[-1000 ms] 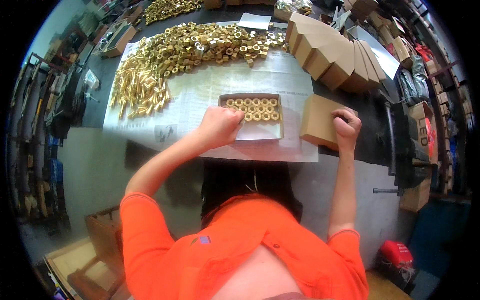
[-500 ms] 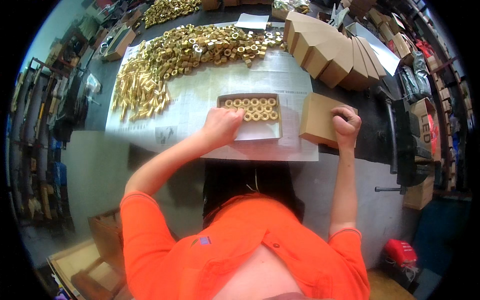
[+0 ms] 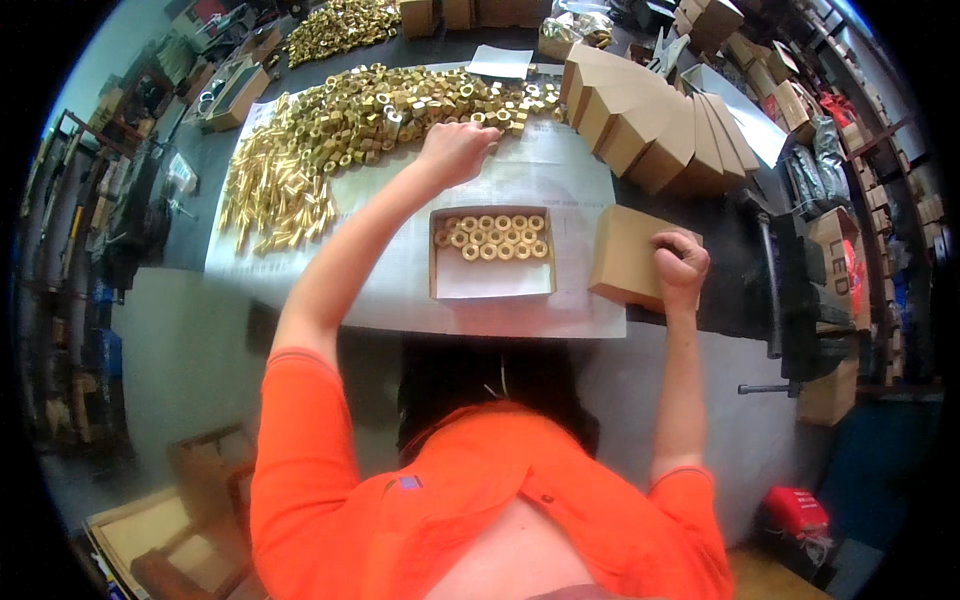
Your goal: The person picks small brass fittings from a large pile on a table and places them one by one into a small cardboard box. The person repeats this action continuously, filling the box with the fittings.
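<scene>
An open shallow cardboard box (image 3: pixel 495 280) lies on the paper sheet in front of me, with rows of brass hex nuts (image 3: pixel 505 237) in its far part and a bare white bottom in its near part. Beyond it, my left hand (image 3: pixel 458 154) is at the near edge of a big pile of loose brass nuts (image 3: pixel 360 108). Its fingers are curled together; whatever they pinch is hidden. To the right, my right hand (image 3: pixel 682 266) rests as a loose fist on a closed brown cardboard box (image 3: pixel 622 250), with no object visible in it.
Slender brass pieces (image 3: pixel 275 185) are heaped left of the nuts. A fanned row of brown boxes (image 3: pixel 650 125) stands at the back right. A dark metal vise (image 3: pixel 800 270) is by the table's right side. Another brass heap (image 3: pixel 340 28) lies farther back.
My left hand has left the open box and moved away from me to the nut pile. My right hand stays on the closed box. The whole view has shifted slightly.
</scene>
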`<state>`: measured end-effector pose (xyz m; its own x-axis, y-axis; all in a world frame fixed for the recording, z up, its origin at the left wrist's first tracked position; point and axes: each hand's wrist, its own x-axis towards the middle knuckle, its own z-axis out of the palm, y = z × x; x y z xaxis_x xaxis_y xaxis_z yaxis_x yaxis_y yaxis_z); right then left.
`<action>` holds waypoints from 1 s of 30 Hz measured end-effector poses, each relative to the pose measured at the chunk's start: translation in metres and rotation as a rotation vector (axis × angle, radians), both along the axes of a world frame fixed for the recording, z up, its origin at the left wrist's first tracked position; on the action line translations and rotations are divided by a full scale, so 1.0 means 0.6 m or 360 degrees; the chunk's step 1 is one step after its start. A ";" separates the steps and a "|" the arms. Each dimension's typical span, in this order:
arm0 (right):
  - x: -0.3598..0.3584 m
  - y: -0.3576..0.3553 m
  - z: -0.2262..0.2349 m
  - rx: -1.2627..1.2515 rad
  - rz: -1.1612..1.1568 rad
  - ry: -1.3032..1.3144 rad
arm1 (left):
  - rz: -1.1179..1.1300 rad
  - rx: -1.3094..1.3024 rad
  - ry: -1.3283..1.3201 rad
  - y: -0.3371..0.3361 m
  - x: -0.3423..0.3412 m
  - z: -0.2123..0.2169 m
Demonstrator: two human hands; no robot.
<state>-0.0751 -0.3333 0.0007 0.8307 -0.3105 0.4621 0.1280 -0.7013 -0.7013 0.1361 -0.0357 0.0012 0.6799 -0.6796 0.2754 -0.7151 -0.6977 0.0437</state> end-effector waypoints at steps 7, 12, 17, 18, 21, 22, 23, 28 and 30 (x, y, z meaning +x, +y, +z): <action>0.003 -0.006 -0.008 0.0004 0.0048 -0.0030 | 0.0026 0.0355 0.0084 -0.030 0.041 -0.034; 0.000 -0.012 -0.010 -0.0011 0.0065 -0.0041 | 0.0246 -0.0141 0.0414 0.018 0.017 -0.026; -0.002 -0.007 -0.005 -0.0023 0.0120 -0.0023 | 0.0212 -0.1044 0.1292 0.104 -0.023 0.006; -0.002 -0.007 -0.005 -0.0036 0.0107 -0.0024 | 0.0248 -0.1073 0.1279 0.117 -0.039 0.020; -0.002 -0.007 -0.004 -0.0055 0.0095 -0.0023 | 0.0262 -0.1096 0.1406 0.144 -0.080 0.043; -0.002 -0.006 -0.002 -0.0062 0.0095 -0.0017 | 0.0241 -0.1106 0.1469 0.151 -0.096 0.047; -0.002 -0.004 -0.002 -0.0069 0.0093 -0.0011 | 0.0230 -0.1156 0.1565 0.158 -0.110 0.047; -0.003 -0.007 0.000 -0.0052 0.0127 -0.0001 | 0.0081 -0.1528 0.2105 0.169 -0.162 0.051; -0.003 -0.009 -0.003 -0.0069 0.0111 0.0011 | 0.0040 -0.1544 0.2152 0.170 -0.170 0.047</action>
<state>-0.0766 -0.3385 -0.0013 0.8530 -0.2315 0.4678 0.1728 -0.7206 -0.6715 0.0340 0.0662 0.0295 0.7713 -0.6053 -0.1968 0.2080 -0.0526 0.9767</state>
